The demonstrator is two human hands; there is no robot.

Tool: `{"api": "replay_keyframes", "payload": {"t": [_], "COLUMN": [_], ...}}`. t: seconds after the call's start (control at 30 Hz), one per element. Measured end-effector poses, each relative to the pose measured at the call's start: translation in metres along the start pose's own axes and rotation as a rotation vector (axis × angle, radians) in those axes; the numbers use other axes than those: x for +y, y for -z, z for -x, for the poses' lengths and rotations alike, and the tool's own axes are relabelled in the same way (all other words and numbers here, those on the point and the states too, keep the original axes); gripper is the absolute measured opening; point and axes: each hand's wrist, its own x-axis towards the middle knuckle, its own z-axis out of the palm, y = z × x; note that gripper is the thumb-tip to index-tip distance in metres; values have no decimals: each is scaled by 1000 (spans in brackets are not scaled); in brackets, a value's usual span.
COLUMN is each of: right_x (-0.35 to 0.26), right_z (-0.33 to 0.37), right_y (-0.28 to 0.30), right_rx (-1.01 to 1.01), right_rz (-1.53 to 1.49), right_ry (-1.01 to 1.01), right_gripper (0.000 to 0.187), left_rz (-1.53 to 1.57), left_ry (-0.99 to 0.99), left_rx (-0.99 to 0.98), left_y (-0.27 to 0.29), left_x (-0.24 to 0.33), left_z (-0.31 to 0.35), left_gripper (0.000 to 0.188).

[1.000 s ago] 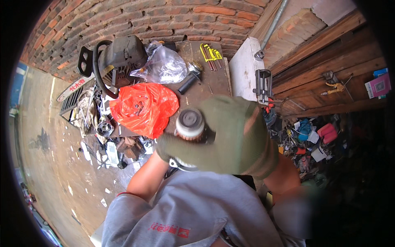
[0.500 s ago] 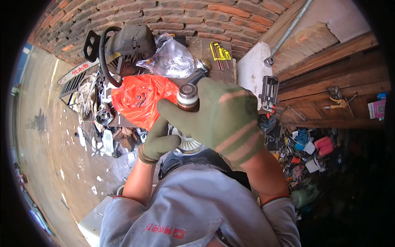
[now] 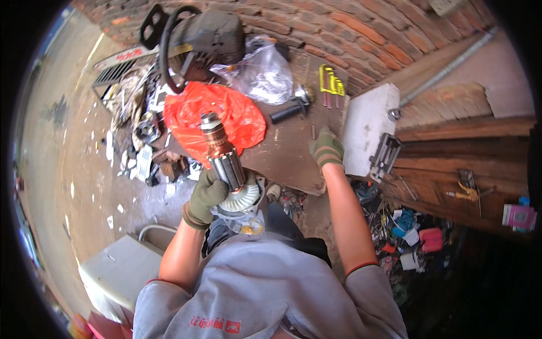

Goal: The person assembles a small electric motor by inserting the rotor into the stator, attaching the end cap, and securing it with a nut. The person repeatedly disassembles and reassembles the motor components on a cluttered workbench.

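Note:
My left hand (image 3: 204,199), in an olive-green glove, is wrapped round the lower end of a motor armature (image 3: 227,165). The armature stands tilted up, with copper windings, a bearing on top and a white fan (image 3: 241,198) below. A grey metal housing (image 3: 258,198) sits at its base, partly hidden by the fan. At the right part of the table, my right hand (image 3: 328,150) is low over the wood with its fingers bent together. A thin short rod (image 3: 313,132) shows at its fingertips; whether it is gripped or lies there is unclear.
An orange-red plastic bag (image 3: 248,121) lies on the wooden table (image 3: 288,152). Beyond are a chainsaw (image 3: 209,37), a clear plastic bag (image 3: 268,79), a black cylindrical handle (image 3: 288,111) and a yellow hex key holder (image 3: 331,80). A white board (image 3: 367,130) with a clamp stands right.
My right hand has left the armature and moved right, down to the table. My left hand still holds the armature, now more fully in sight. The view has shifted.

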Motion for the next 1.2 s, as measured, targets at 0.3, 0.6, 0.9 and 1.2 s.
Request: {"api": "replay_keyframes", "payload": {"t": [0.3, 0.6, 0.9, 1.2], "right_x": [-19, -14, -72, -106], "right_z": [2, 103, 174, 175], "right_y": [-8, 105, 222, 222], "right_rx": [-53, -1, 44, 235], "right_rz": [-81, -850, -52, 100], "right_ry": [-22, 652, 1215, 1472], "right_gripper": [34, 21, 37, 18], "left_rz": [197, 158, 281, 145], "left_ry": [18, -11, -16, 59], "left_rx": [-197, -552, -719, -664], "left_y": [3, -15, -24, -11], "left_x": [-7, 14, 29, 28], "left_z": [4, -8, -21, -17], "left_gripper": [96, 88, 96, 87]}}
